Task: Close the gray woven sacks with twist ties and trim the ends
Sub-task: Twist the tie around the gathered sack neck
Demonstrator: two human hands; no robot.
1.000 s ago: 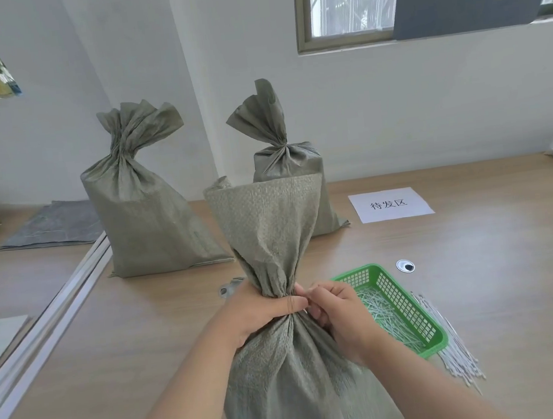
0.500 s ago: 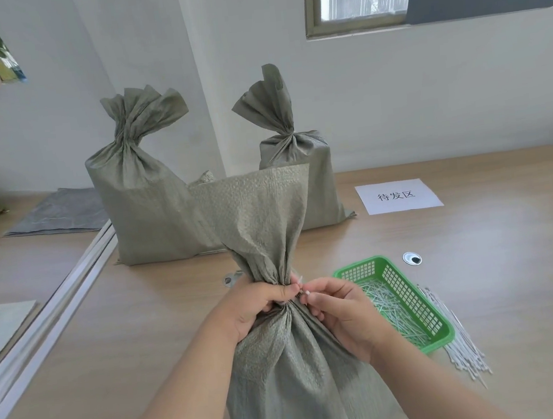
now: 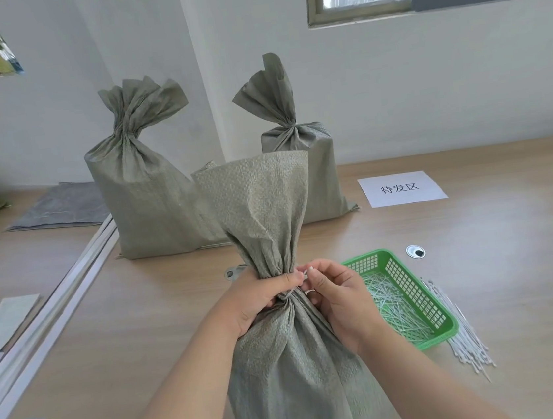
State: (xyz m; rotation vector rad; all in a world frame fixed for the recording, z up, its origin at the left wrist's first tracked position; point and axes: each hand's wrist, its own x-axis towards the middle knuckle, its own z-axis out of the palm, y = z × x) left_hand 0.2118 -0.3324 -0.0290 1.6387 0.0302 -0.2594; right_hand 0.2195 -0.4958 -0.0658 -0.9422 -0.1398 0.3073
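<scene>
Free over bare table [image 3: 523, 267] right of basket [image 3: 452, 329] and left of front sack [image 3: 285, 363]. Blocked behind by left tied sack [image 3: 143, 203], right tied sack [image 3: 317, 170]; loose ties [image 3: 464, 339] beside basket; strips [image 3: 56, 313] far left.

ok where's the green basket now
Head view: the green basket sits on the table just right of the right hand, loose white ties at its right.

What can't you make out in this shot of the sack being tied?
- Twist tie, head view: only a white tip shows; the left hand and right hand hide most of its wrap around the front sack.
- Metal thing, head view: mostly behind the front sack, unidentifiable.
- Front sack's base: cut off by the lower edge.
- Ties on the back left sack and back right sack: lost in folds, too small.
</scene>
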